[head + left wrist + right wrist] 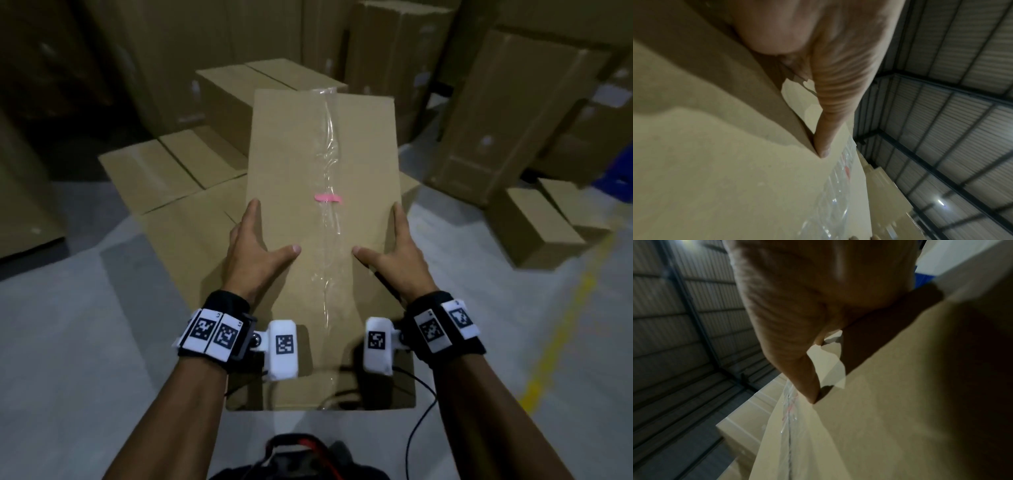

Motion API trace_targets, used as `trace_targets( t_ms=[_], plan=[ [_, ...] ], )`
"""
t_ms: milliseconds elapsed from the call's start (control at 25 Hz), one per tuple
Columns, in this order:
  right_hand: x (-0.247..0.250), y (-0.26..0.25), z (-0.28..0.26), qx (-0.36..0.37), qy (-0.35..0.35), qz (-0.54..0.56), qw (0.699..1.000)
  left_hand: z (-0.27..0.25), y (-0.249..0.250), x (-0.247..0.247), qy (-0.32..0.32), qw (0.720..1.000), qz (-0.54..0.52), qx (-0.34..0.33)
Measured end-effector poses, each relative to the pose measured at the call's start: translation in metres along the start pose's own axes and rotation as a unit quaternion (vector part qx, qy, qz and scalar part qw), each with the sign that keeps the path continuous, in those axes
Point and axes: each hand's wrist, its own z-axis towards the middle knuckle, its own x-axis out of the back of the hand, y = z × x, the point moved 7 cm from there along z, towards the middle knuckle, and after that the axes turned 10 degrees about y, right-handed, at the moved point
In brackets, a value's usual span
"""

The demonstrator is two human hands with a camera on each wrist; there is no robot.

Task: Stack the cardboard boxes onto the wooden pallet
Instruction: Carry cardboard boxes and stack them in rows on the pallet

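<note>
I hold a long cardboard box [308,164], taped down its middle with a pink mark [328,197], lengthwise in front of me. My left hand [253,246] presses its left edge, with straight fingers along the side and the thumb [830,113] flat on top. My right hand [394,250] mirrors this on the right edge, thumb [797,361] on the box's top [890,402]. Below and beyond lie flat boxes [164,171] with another box [239,92] on top. No wooden pallet shows.
Tall cartons [507,113] lean at the right, and a small box [534,226] lies on the grey floor beside them. A yellow floor line [561,325] runs along the right. Stacked cartons [171,51] wall off the back and left.
</note>
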Motion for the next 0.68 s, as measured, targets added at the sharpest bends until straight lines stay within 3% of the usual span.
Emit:
trace_targets(
  t_ms=[280,520,680],
  plan=[
    [-0.061,-0.040,0.084,0.048,-0.173,0.076,0.981,0.041,-0.011,0.008,0.130,0.989,0.021,0.062],
    [-0.138,-0.082,0.140,0.086,-0.248,0.025,0.965,0.102,-0.045,0.030,0.196,0.974,-0.005,0.110],
    [-0.213,-0.118,0.193,0.095,-0.276,-0.005,0.957,0.175,-0.069,0.045,0.218,0.967,-0.019,0.133]
  ],
)
